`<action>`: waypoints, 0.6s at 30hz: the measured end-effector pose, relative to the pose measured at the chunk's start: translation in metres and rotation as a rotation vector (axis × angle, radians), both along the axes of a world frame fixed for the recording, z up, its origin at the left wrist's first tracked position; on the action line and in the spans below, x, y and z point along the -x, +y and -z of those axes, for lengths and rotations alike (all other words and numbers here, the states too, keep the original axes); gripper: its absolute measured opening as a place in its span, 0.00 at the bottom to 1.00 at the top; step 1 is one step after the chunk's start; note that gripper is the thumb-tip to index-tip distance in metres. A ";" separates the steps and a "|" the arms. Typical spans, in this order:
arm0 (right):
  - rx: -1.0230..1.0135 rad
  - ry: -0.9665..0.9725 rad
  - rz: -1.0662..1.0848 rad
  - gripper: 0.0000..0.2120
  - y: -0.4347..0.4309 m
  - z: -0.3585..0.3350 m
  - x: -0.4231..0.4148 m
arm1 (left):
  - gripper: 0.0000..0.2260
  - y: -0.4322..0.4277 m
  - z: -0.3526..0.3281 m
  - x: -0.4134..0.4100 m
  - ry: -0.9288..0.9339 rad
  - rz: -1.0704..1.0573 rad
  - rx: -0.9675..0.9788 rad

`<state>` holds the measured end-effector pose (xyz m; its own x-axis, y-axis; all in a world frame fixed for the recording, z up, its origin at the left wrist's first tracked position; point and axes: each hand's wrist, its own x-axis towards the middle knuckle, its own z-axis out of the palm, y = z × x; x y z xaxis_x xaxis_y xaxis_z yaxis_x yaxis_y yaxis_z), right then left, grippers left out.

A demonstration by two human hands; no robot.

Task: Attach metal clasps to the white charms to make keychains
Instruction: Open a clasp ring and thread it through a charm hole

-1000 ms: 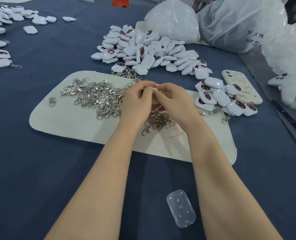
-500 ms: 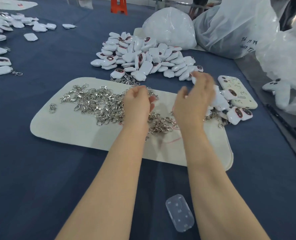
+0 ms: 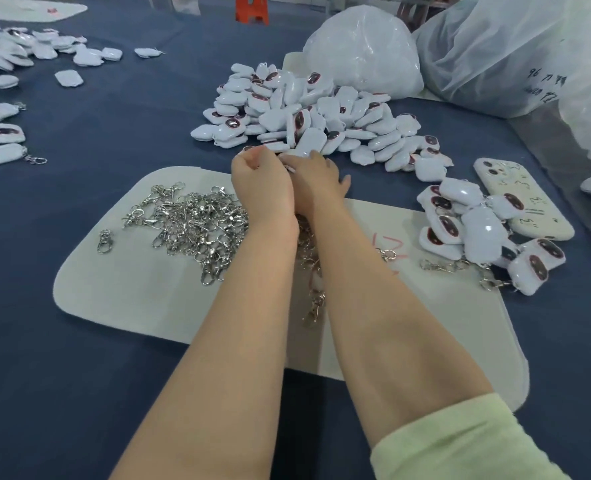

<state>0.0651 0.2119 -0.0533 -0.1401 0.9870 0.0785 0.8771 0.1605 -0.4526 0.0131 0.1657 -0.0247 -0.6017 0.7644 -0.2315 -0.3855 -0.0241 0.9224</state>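
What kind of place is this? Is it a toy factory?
Probably a small workshop where keychains get put together by hand. There is a big heap of white charms, a pile of metal clasps on a pad, and large plastic bags at the back of the table.

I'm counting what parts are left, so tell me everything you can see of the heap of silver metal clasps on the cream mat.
The heap of silver metal clasps is a loose tangle of shiny swivel hooks with rings, lying flat on the left half of the cream felt-like mat. One stray clasp lies apart to its left. The left forearm covers its right edge; a few more trail between the forearms.
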 end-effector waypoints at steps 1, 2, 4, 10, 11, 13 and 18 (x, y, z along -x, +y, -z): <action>0.004 -0.002 0.004 0.19 0.004 0.001 0.001 | 0.08 0.002 0.003 0.000 0.002 0.004 -0.002; 0.015 0.012 0.037 0.19 0.008 0.001 0.001 | 0.08 0.002 0.005 -0.001 0.002 0.000 -0.009; 0.017 0.052 0.155 0.18 0.010 0.002 0.001 | 0.07 0.003 0.010 -0.001 -0.009 -0.005 -0.015; -0.046 0.172 0.219 0.14 0.003 0.001 -0.002 | 0.05 -0.006 0.008 -0.004 0.017 0.010 -0.018; -0.046 0.191 0.158 0.16 0.003 0.000 0.001 | 0.06 -0.008 0.007 -0.003 0.021 0.009 -0.025; -0.015 0.125 0.035 0.21 0.003 -0.004 0.007 | 0.05 -0.008 0.007 0.000 0.021 0.000 -0.033; 0.032 0.027 0.081 0.18 0.008 -0.003 0.008 | 0.03 -0.005 0.011 0.003 0.050 -0.034 -0.035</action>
<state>0.0575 0.2198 -0.0502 -0.0584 0.9971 0.0490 0.8741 0.0748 -0.4800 0.0104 0.1604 -0.0359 -0.6377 0.7504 -0.1739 -0.3374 -0.0692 0.9388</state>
